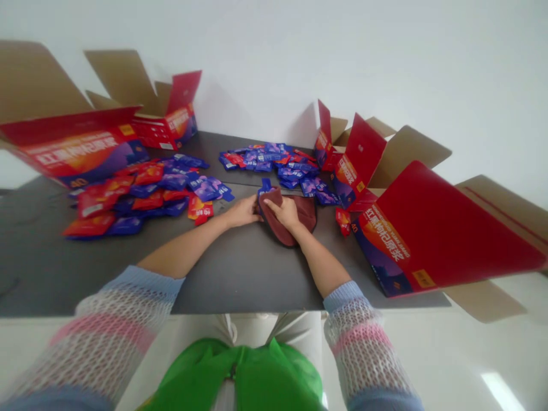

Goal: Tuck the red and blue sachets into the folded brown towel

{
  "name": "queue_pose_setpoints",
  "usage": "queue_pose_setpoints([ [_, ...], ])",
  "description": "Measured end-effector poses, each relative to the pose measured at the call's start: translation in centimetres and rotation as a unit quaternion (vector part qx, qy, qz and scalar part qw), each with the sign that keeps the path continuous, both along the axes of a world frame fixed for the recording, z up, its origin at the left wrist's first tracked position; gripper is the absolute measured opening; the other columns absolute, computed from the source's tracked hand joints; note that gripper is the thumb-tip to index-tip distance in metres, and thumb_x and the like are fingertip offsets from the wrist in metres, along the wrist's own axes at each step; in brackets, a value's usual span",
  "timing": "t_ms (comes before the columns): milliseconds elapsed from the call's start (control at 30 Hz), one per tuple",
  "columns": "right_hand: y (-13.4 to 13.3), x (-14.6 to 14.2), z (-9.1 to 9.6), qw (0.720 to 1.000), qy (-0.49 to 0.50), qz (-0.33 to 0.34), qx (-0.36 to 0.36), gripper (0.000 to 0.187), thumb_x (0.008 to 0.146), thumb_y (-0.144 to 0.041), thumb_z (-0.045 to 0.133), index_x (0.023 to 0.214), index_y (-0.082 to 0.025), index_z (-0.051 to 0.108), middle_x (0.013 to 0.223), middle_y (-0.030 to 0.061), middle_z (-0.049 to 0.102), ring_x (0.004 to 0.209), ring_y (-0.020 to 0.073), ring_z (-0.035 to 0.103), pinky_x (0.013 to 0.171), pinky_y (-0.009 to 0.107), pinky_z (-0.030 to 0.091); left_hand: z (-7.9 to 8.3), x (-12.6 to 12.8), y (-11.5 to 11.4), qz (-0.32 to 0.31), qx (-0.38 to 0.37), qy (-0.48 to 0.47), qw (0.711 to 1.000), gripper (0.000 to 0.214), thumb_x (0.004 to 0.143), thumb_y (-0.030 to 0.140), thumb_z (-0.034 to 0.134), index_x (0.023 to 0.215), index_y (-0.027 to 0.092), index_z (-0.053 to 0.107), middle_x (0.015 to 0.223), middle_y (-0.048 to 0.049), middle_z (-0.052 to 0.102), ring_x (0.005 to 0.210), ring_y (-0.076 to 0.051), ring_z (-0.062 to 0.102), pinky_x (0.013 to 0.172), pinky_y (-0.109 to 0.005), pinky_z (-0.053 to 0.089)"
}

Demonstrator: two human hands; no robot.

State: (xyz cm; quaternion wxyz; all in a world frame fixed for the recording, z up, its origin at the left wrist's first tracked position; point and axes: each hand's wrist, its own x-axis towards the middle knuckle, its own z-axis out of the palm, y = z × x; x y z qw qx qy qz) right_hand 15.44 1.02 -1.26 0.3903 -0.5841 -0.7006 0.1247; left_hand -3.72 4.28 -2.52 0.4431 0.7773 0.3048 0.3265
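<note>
My right hand (285,212) is closed on a brown cloth (306,214), the thumb pressed on a folded part of it. The cloth's lower part hangs over the grey table. A blue pouch (266,184) shows only its spout-like top end above the cloth, the rest covered. My left hand (243,212) grips the pouch at its left edge, its fingertips partly hidden behind the cloth. Left of that hand lies a heap of red and blue pouches (145,191), with a red pouch (200,210) nearest. Beyond my hands is another heap of pouches (274,158).
Open red cartons stand on both sides: a large carton (85,149) and a smaller carton (169,125) at left, several at right. The nearest right carton (445,234) is tilted, its flaps overhanging the table (240,279). A small red pouch (343,221) lies near it. A white wall stands behind.
</note>
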Motion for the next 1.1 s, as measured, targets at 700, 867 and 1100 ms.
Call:
queue_pose_setpoints([
  [700,-0.4,0.8,0.5,0.994,-0.070,0.060,-0.060,0.060,0.073,-0.060,0.074,0.118,-0.022,0.066,0.116,0.0070,0.073,0.107,0.0283,0.068,0.090,0.037,0.051,0.4,0.7,1.6,0.051,-0.056,-0.047,0.996,0.048,0.050,0.015,0.078,0.095,0.013,0.062,0.060,0.0021,0.064,0.061,-0.020,0.064,0.062,-0.031,0.055],
  [867,-0.9,1.0,0.1,0.992,-0.067,0.098,-0.040,0.067,0.070,-0.050,0.080,0.129,-0.022,0.060,0.124,0.0072,0.070,0.114,0.0268,0.066,0.095,0.037,0.050,0.7,1.0,2.1,0.045,-0.038,-0.007,0.998,0.041,0.048,0.024,0.079,0.085,0.013,0.067,0.068,-0.0024,0.069,0.072,-0.025,0.067,0.080,-0.044,0.056],
  [1100,-0.6,1.4,-0.6,0.992,0.044,0.105,-0.046,0.034,0.082,-0.049,0.070,0.099,-0.020,0.073,0.102,0.0072,0.076,0.099,0.0252,0.070,0.092,0.038,0.051,0.6,0.0,0.2,-0.030,0.052,0.014,0.998,0.043,0.061,0.029,0.079,0.099,0.013,0.069,0.092,-0.0069,0.074,0.093,-0.027,0.068,0.097,-0.046,0.050],
])
